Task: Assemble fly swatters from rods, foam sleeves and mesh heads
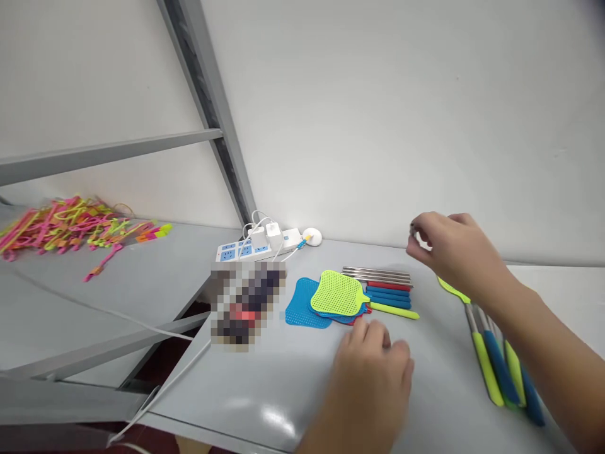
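My right hand (447, 249) is raised above the back of the table, thumb and fingertips pinched on a small metal piece (413, 231), mostly hidden. My left hand (373, 372), slightly blurred, is low over the table with curled fingers; whatever they may hold is hidden. Just beyond its fingers lie fly swatter heads: a yellow-green one (338, 293) on top, a blue one (305, 306) and a bit of red beneath. Beside them rest metal rods (378, 276), blue handles (390, 296) and a yellow-green handle (394, 310).
Fly swatters with blue and green handles (498, 366) lie under my right forearm. A white power strip (250, 248) with plugs stands at the back. A blurred-out object (248, 309) lies left. Pink and yellow plastic pieces (70, 227) pile on the left table, beyond a metal post (212, 107).
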Motion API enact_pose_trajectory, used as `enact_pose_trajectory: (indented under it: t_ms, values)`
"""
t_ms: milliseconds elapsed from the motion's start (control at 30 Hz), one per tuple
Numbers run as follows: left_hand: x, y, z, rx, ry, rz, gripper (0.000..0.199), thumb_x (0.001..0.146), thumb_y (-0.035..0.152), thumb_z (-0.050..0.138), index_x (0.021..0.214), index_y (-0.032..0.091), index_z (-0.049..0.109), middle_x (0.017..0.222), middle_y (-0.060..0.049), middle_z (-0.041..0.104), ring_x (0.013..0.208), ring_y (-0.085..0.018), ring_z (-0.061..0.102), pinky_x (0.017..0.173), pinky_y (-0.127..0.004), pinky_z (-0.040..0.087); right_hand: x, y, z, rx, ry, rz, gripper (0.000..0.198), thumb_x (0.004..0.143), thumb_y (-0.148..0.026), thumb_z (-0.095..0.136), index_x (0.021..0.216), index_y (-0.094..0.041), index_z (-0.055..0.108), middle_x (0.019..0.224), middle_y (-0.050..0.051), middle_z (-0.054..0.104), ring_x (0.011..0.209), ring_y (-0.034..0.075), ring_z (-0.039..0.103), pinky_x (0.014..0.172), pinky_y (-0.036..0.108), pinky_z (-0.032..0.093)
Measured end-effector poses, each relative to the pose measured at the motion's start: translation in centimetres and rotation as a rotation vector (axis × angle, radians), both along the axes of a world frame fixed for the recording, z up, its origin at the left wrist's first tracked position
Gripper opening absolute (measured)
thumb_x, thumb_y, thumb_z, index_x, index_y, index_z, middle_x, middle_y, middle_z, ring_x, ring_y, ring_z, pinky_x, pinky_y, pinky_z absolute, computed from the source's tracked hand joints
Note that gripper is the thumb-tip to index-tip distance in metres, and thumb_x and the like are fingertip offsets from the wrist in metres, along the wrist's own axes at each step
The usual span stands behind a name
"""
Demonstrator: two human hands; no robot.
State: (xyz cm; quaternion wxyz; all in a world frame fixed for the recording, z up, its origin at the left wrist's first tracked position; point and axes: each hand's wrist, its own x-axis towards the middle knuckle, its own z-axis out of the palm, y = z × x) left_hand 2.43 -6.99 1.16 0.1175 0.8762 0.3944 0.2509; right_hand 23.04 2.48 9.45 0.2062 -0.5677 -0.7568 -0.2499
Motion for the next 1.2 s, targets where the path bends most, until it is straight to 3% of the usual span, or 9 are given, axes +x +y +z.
enact_pose_trajectory:
  t_ms: [67,200,367,500,633,833,933,1067,1200]
  values:
    - [1.8,1.6,1.3,0.042,0.152,0.031,0.014,0.092,0.02,0.052,0.083,0.021,0.063,0.088,-0.007,0.055,0.084,-0.023,0.051,0.064,-0.034,0.043,0.3,-2.3,0.9,0.159,0.155,-0.008,0.006,0.079,-0.022,0.056,0.083,-0.023,0.052,0.067,-0.002,0.058,0.06,0.015,0.049,0.069,0.028,0.042]
    - [5.5,4.3,2.0,0.213,0.346,-0.09,0.014,0.089,0.013,0.055,0.087,0.019,0.068,0.098,-0.011,0.056,0.1,-0.027,0.05,0.072,-0.036,0.043,0.7,-5.4,0.6,0.425,0.381,-0.02,0.012,0.072,-0.019,0.058,0.08,-0.024,0.05,0.064,-0.005,0.059,0.055,0.012,0.055,0.054,0.022,0.04]
    - [7.0,5.0,0.7,0.296,0.408,-0.176,0.011,0.087,0.011,0.058,0.093,0.013,0.067,0.105,-0.013,0.059,0.106,-0.028,0.051,0.076,-0.036,0.044,2.5,-6.6,-3.0,0.555,0.419,-0.044,0.012,0.074,-0.024,0.061,0.084,-0.025,0.056,0.059,-0.005,0.057,0.049,0.015,0.057,0.049,0.025,0.043]
    - [5.6,4.2,0.1,0.313,0.399,-0.268,0.023,0.096,0.036,0.052,0.097,0.018,0.066,0.093,-0.008,0.063,0.092,-0.025,0.059,0.067,-0.034,0.045,4.1,-6.6,-5.8,0.615,0.512,0.025,0.014,0.071,-0.023,0.064,0.083,-0.025,0.058,0.056,-0.004,0.058,0.047,0.017,0.058,0.045,0.027,0.043]
    - [3.8,3.0,-0.2,0.201,0.385,-0.31,0.043,0.099,0.05,0.038,0.094,0.017,0.066,0.084,-0.006,0.066,0.074,-0.023,0.065,0.057,-0.032,0.043,4.5,-6.8,-6.4,0.615,0.625,0.06,0.012,0.068,-0.024,0.066,0.079,-0.024,0.062,0.063,0.001,0.063,0.05,0.02,0.059,0.045,0.031,0.043]
    - [2.0,1.6,-1.0,0.053,0.465,-0.224,0.04,0.096,0.046,0.044,0.079,0.018,0.066,0.073,-0.004,0.067,0.065,-0.024,0.066,0.049,-0.031,0.04,3.4,-7.6,-6.2,0.568,0.754,0.158,0.008,0.064,-0.023,0.065,0.072,-0.021,0.064,0.058,0.001,0.059,0.047,0.019,0.055,0.044,0.033,0.042]
    - [1.3,1.6,-1.2,0.071,0.433,-0.158,0.03,0.093,0.042,0.05,0.08,0.018,0.064,0.071,-0.003,0.066,0.062,-0.023,0.065,0.047,-0.03,0.037,3.3,-7.3,-6.3,0.547,0.93,0.207,0.011,0.064,-0.022,0.064,0.074,-0.021,0.062,0.059,-0.001,0.06,0.046,0.018,0.054,0.042,0.033,0.042]
    - [1.0,2.1,-1.8,0.122,0.391,-0.073,0.032,0.087,0.05,0.059,0.09,0.019,0.06,0.071,-0.002,0.065,0.059,-0.022,0.063,0.045,-0.029,0.032,3.2,-6.8,-6.0,0.47,1.161,0.318,0.015,0.065,-0.017,0.061,0.079,-0.021,0.058,0.06,-0.004,0.057,0.042,0.016,0.053,0.033,0.029,0.038]
    - [1.2,2.7,-3.0,0.216,0.368,-0.1,0.021,0.091,0.04,0.058,0.083,0.021,0.056,0.065,0.001,0.061,0.055,-0.021,0.059,0.044,-0.029,0.025,2.9,-6.7,-5.5,0.306,1.303,0.253,0.011,0.069,-0.015,0.054,0.077,-0.022,0.056,0.058,-0.004,0.054,0.046,0.015,0.053,0.033,0.026,0.036]
